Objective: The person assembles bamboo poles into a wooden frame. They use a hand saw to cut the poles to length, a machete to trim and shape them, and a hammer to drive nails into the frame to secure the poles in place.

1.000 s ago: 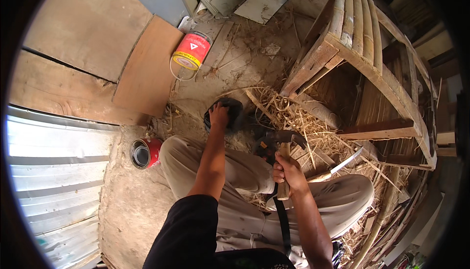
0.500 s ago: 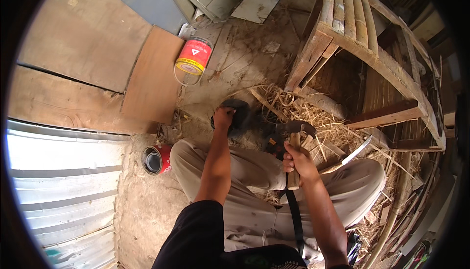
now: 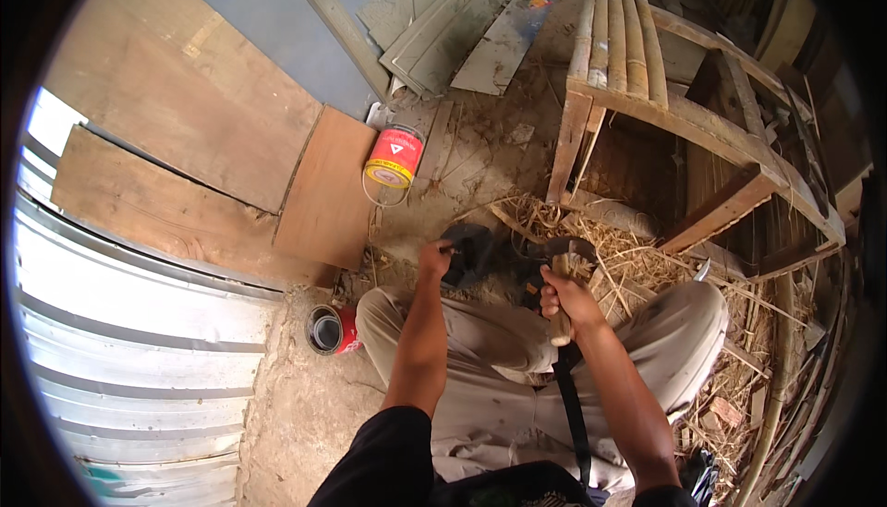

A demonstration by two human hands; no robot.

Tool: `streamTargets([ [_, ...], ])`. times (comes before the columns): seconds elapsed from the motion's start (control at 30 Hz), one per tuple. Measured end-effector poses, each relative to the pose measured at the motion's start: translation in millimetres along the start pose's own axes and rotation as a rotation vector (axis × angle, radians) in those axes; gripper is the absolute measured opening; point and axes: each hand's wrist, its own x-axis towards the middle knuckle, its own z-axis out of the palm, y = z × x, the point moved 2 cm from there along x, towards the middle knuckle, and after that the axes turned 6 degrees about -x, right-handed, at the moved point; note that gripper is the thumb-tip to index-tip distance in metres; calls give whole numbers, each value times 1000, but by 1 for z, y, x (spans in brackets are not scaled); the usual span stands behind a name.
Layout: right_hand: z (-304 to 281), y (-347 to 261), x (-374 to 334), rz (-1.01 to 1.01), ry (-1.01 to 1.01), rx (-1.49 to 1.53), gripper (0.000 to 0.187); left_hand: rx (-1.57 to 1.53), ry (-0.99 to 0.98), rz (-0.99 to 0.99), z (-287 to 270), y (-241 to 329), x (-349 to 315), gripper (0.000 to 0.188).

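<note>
My right hand (image 3: 570, 298) is wrapped round the wooden handle of a hammer (image 3: 561, 324), its dark, curved metal head held up above my lap. In front of my left knee, my left hand (image 3: 435, 259) is closed on the edge of a black, bag-like thing (image 3: 467, 253); its exact kind is unclear. Between the two hands lie dark, blurred items that I cannot make out. Beyond my right knee shows the pale tip of a blade (image 3: 703, 270), its rest hidden behind the knee.
A bamboo-slatted wooden frame (image 3: 628, 45) stands at the far right amid straw and shavings (image 3: 614, 271). One red and yellow can (image 3: 395, 158) stands ahead; another red can (image 3: 334, 330) is beside my left knee. Plywood (image 3: 323, 198) and corrugated metal (image 3: 139, 331) line the left.
The whole view has shifted, so things appear lower and further right. The black thing looks more spread out beside my left hand. More of the blade is hidden. My right hand keeps the hammer.
</note>
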Motion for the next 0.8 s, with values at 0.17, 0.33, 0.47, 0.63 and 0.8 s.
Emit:
streamTargets([
  [0.17, 4, 0, -4, 11, -34, -1, 21, -214, 54, 60, -3, 9, -30, 23],
  [0.33, 4, 1, -9, 6, -26, 49, 24, -461, 65, 95, -17, 53, -50, 29],
  [0.47, 2, -2, -10, -40, -14, 61, 21, -624, 87, 187, -30, 99, -74, 26],
  [0.63, -2, -7, -12, -60, -22, 119, 19, -695, -14, 162, -41, 127, -100, 27],
  [0.8, -7, -9, -16, -83, 5, 122, 17, -773, -72, 182, -43, 131, -110, 30],
])
